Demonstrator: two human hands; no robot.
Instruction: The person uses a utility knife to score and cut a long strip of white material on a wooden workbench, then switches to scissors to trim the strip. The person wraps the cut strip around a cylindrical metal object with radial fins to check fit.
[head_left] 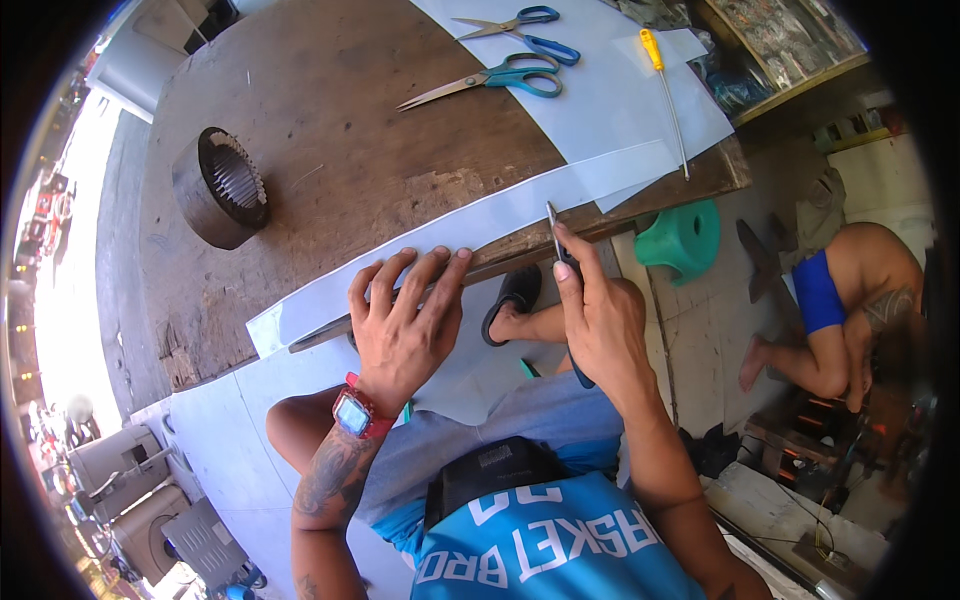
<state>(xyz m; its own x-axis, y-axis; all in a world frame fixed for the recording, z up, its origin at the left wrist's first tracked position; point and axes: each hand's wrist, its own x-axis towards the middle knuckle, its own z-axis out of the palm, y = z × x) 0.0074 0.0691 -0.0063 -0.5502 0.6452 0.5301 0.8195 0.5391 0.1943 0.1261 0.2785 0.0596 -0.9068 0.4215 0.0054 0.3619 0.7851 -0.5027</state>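
Note:
A long narrow strip of white sheet [520,200] lies along the near edge of the wooden table [360,130]. My left hand [410,310] rests on it, fingers stretched flat and slightly spread; its thumb is hidden. A long dark, flat piece with a tapered end [320,334] runs under that hand along the table edge. My right hand [605,320] is closed around a slim tool with a pointed metal tip [552,218] and a dark handle, seemingly a knife. The tip touches or nearly touches the strip's near edge; I cannot tell which.
Two pairs of scissors [515,78] and a yellow-handled screwdriver [672,105] lie across the table and a larger white sheet [600,110]. A slotted motor stator [190,195] stands at left. A green stool [680,243] and a crouching person [825,320] are at right.

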